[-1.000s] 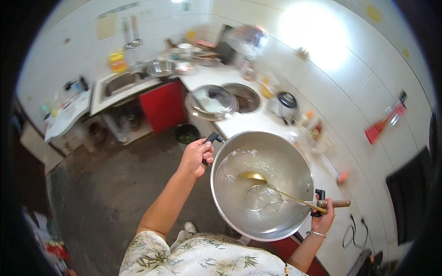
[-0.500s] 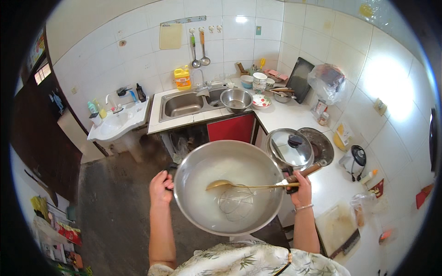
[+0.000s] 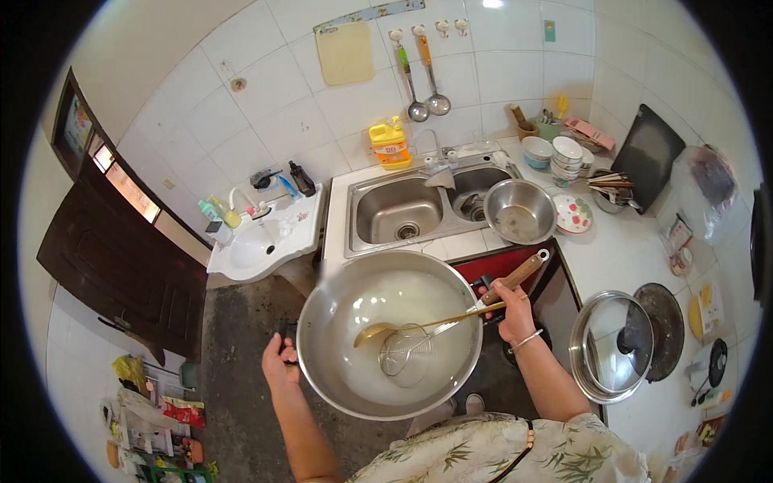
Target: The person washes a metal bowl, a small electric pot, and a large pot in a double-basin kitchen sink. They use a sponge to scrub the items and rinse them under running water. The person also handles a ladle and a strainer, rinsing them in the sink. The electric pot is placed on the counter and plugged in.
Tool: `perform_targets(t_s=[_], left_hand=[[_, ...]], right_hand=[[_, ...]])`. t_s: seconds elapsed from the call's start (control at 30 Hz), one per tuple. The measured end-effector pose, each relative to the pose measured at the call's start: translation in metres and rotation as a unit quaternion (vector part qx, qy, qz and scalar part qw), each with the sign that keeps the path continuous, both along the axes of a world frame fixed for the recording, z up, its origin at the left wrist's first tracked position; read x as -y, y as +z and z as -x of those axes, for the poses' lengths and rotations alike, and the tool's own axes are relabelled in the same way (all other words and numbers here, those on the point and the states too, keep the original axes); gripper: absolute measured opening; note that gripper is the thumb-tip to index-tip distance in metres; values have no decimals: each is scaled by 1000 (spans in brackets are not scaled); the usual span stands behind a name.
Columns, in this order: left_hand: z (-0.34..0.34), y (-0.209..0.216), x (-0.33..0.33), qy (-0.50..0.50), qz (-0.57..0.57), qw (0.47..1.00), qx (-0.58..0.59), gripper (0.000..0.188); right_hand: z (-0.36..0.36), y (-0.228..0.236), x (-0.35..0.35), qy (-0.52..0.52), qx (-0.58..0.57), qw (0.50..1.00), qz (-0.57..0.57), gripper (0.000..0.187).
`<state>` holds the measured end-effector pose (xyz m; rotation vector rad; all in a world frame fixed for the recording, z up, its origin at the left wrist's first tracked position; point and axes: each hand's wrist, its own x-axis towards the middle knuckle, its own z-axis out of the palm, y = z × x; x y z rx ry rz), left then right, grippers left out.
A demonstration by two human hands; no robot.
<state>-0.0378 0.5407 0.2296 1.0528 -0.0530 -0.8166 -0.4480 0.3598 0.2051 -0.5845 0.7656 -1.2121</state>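
Note:
A large steel pot [image 3: 332, 302] with cloudy whitish liquid is held up in front of me. My left hand [image 3: 279, 362] is closed around its dark left side handle. On the opposite side my right hand [image 3: 509, 314] grips the other side handle and the shaft of a golden ladle [image 3: 373, 332]. The ladle's bowl rests in the liquid, beside a round wire strainer [image 3: 405, 354]. The strainer's wooden handle [image 3: 515, 276] runs out over the rim along my right fingers.
Ahead is a double sink [image 3: 398, 209] with a steel basin [image 3: 520, 211] at its right edge. A lidded pan [image 3: 612, 346] stands on the right counter. Bowls [image 3: 566, 153] and a strawberry-patterned plate [image 3: 572, 213] are at the back. A white washbasin [image 3: 262, 241] is left.
My view has turned right to left and come nearer the sink. The pot, still in both hands, now hangs just before the sink counter. The strainer's handle points more upward.

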Motion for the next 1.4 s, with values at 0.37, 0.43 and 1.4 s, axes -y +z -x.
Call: perform_targets(t_s=[0.37,0.43,1.4], left_hand=[[-144,33,183,-69,-6,997,23,23],[-155,49,215,-65,-17,997,22,20],[-220,62,362,-103,-80,991,-11,25]], right_hand=[[-129,-18,134,5,33,994,-100,15],[-148,-15,151,-5,33,991,-129,16],[-213,-56,299,29,77,954,-287,20]])
